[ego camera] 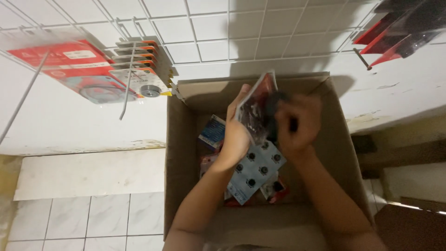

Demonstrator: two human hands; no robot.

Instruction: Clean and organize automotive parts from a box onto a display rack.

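Looking down, I see my left hand [235, 132] and right hand [297, 128] raised together over an open brown cardboard box [179, 139], both gripping a clear plastic blister packet with red and dark contents [255, 109], which is blurred. Below them, inside the box, lie a pale blue card studded with black round buttons [255, 174], a small dark blue packet [213, 132] at the far left, and red packets [276, 190] near the bottom. On the white wire grid wall [209, 28], a red carded pack [76, 67] hangs far left beside a row of orange-edged cards [141, 65].
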